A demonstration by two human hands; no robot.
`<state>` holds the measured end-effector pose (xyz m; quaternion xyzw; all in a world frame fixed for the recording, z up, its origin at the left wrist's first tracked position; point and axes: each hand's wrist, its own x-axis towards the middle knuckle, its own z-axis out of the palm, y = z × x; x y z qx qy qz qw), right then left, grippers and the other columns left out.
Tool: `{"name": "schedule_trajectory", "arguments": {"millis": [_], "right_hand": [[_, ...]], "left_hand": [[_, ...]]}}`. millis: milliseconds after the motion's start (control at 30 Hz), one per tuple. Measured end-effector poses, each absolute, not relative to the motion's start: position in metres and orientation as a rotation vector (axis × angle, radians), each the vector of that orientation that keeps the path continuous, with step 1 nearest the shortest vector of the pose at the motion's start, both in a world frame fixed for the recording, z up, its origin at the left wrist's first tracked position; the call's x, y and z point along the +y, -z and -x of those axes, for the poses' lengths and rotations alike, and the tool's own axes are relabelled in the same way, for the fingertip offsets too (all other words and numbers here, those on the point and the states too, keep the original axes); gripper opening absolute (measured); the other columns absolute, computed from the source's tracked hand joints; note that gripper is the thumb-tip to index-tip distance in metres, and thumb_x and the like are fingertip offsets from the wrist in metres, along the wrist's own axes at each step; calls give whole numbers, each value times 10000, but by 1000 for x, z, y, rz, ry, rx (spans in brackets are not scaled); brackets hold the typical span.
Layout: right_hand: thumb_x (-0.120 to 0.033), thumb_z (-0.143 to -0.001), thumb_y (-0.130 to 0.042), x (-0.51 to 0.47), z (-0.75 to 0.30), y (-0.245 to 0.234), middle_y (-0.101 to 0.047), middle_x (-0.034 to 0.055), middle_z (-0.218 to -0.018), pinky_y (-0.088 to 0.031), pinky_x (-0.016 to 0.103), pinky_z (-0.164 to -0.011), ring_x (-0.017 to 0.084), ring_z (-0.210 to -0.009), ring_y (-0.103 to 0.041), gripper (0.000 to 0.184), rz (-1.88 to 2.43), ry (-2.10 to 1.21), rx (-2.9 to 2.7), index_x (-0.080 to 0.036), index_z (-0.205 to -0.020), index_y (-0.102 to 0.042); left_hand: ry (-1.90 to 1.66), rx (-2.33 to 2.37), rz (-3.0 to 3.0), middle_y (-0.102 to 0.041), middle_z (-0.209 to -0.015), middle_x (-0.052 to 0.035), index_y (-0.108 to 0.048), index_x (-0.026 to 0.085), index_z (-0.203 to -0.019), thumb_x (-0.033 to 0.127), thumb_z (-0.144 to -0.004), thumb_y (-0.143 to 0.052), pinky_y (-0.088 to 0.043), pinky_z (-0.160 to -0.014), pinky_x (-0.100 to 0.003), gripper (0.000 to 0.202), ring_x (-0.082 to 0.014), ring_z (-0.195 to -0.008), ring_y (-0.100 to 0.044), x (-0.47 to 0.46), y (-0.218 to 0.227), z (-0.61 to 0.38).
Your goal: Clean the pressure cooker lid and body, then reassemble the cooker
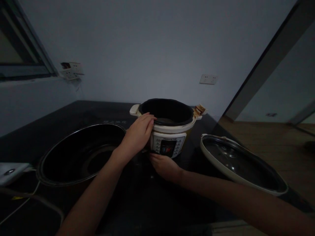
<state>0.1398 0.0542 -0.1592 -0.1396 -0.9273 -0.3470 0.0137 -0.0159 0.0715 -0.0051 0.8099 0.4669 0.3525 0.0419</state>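
Sitting empty on the dark countertop (98, 111), the cream pressure cooker (172, 128) is being gripped at its rim by the left hand (139, 134). The right hand (163, 167) is touching its base, grip unclear. The inner pot (81, 154) alongside is lying empty.

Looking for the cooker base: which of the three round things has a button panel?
The white cooker in the middle, under the left hand; its front carries the button panel. The black pot at left and the lid at right have none.
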Motion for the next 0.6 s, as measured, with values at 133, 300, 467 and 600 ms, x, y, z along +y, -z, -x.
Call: {"name": "schedule_trajectory", "arguments": {"millis": [133,300,467,600], "right_hand": [[-128,-861,-409,46,-164,147,-643,111,-1258,-324,344,-1148,197,-1264,-504,370,380,973,-2885,-49,-1096,-684],[-97,-910,-324,44,-166,92,-506,102,-1419,-354,390,-1124,200,-1328,-432,469,537,946,-2645,-18,-1348,-472],[-107,-918,-334,59,-132,55,-552,207,-1344,-313,430,-1148,269,-1305,-464,437,641,1103,-2501,61,-1280,-512],[-132,-907,-385,76,-101,55,-587,232,-1290,-255,441,-1181,297,-1268,-503,427,710,1167,-2594,55,-1252,-553]], "left_hand": [[-953,1599,-2533,-523,-1392,-126,-584,111,-1239,186,-965,-332,-326,-1120,-386,380,-206,-1332,-432,69,2,23],[-808,1694,-2656,-496,-1431,-91,-524,162,-1326,94,-930,-336,-345,-1109,-403,444,-207,-1323,-451,66,-1,34],[-766,1689,-2658,-486,-1443,-64,-518,193,-1335,93,-919,-346,-347,-1105,-406,461,-197,-1310,-469,66,-3,36],[-747,1713,-2637,-510,-1422,-66,-536,175,-1313,57,-893,-341,-326,-1118,-378,478,-172,-1313,-464,66,-6,32]]}}
